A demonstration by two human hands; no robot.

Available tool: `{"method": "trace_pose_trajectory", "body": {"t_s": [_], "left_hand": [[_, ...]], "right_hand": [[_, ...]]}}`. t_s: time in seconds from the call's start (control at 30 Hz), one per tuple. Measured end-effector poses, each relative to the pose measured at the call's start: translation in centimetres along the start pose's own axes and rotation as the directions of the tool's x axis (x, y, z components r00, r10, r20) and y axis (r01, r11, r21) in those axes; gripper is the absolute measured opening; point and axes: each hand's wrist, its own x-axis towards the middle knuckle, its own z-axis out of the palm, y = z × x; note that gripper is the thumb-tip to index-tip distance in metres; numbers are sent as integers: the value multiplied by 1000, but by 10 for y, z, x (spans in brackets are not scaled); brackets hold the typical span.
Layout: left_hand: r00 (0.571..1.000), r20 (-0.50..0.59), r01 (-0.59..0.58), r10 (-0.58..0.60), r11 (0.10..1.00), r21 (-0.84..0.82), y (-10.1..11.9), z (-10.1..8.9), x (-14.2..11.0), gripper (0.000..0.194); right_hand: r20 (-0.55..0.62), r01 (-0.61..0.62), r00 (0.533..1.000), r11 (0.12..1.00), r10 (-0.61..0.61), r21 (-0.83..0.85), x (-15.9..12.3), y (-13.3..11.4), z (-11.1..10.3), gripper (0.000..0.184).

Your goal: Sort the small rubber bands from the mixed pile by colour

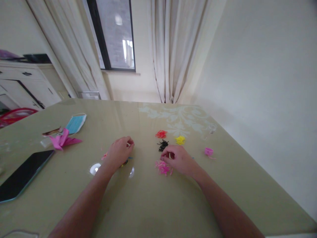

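Note:
My left hand [121, 151] is over the table with thumb and fingertips pinched together; whatever they hold, if anything, is too small to make out. Partly hidden beneath it lie some small mixed-colour pieces [124, 163], with pink-red bits [104, 156] by the wrist. My right hand [180, 159] is pinched too, just above a pile of pink thin, strand-like pieces [164, 168]; its fingertips show no clear object. Right behind them is a black pile [163, 145] of similar bits. Farther back are a red pile [161, 134] and a yellow pile [180, 140].
A pink-purple cluster [209, 151] lies right of my right hand. On the left are a phone [24, 175], a pink folded-paper shape [63, 140] and a blue face mask [76, 124]. The glossy table [148, 208] runs along a white wall at right.

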Motion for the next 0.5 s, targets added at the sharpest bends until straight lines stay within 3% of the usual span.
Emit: {"method": "trace_pose_trajectory", "body": {"t_s": [0.27,0.5], "left_hand": [[994,-110,-43,-11,880,-473,9,0,0,27],[993,-9,-71,115,540,-839,35,6,-12,25]], "right_hand": [[-144,23,990,997,-13,70,1,-6,5,9],[-255,56,967,986,-14,159,-2,-15,13,15]]}}
